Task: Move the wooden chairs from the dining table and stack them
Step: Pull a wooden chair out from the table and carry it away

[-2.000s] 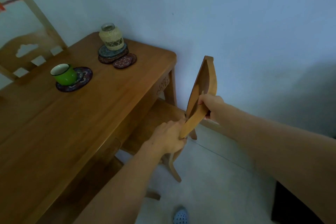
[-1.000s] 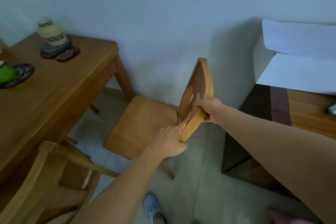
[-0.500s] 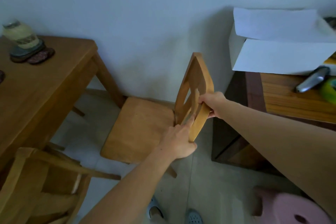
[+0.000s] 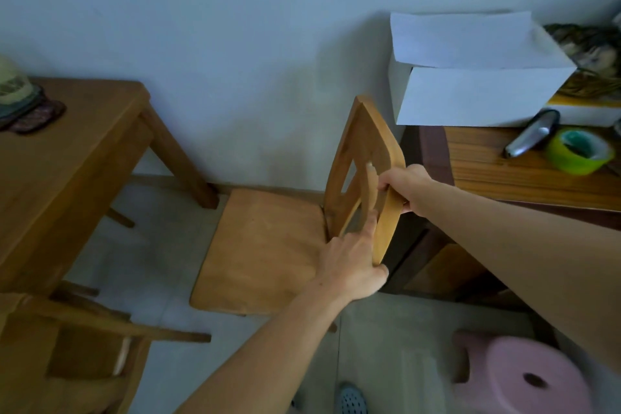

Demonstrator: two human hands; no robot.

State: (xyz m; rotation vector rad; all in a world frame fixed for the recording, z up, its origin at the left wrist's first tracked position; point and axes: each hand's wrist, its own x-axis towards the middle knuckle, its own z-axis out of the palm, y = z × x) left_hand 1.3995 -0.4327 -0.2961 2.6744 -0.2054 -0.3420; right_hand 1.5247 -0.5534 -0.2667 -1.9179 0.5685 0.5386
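Both hands are on the backrest of the one chair (image 4: 268, 245). The right hand (image 4: 405, 188) is clamped round the curved top rail, fingers wrapped through the cut-out. The left hand (image 4: 353, 262) is lower down at the near end of that rail, thumb hooked under it and a finger poking up along a slat, so that grip looks looser to me, more steadying than carrying.

The chair sits clear of the dining worktop (image 4: 67, 158), seat out in the open by the wall, just past the worktop's corner leg. Can't see whether its feet are on the floor or just off it; the seat hides them.

What I'd worry about: all the hold is on the backrest, so once it's lifted, the seat and legs will want to swing down and away. If the left grip slips, the whole thing pivots on the right hand. There's a dark cabinet (image 4: 433, 265) right behind the backrest, touching or nearly, and a pink stool (image 4: 524, 376) on the floor near the person's slipper (image 4: 351, 400). Swing it round to the right and a leg clips one of those. Another chair (image 4: 84, 339) sits bottom left, so backing that way isn't free either.
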